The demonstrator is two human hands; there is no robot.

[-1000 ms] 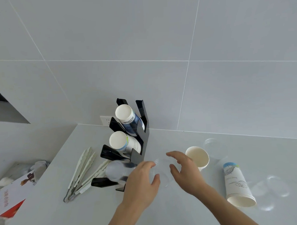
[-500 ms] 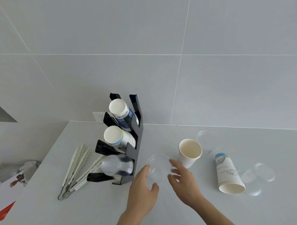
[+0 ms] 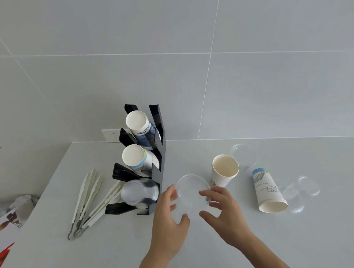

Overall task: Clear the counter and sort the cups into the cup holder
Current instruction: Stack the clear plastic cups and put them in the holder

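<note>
A black cup holder (image 3: 159, 154) stands on the white counter with paper cups in its top slot (image 3: 138, 125) and middle slot (image 3: 138, 159), and clear plastic cups (image 3: 138, 192) in the bottom slot. A clear plastic cup (image 3: 191, 190) is held between my left hand (image 3: 168, 216) and my right hand (image 3: 223, 208), just right of the holder's base. An upright white paper cup (image 3: 224, 170) stands behind my right hand. A printed paper cup (image 3: 267, 190) lies on its side further right.
Clear plastic cups or lids lie at the right (image 3: 300, 191) and near the back wall (image 3: 238, 148). White plastic tongs (image 3: 88, 201) lie left of the holder. A wall socket (image 3: 111, 135) sits behind it. Clutter and a printed box (image 3: 6, 226) occupy the left edge.
Both hands have drawn the clear cup slightly toward me and away from the holder's bottom slot. The camera has tilted down a little.
</note>
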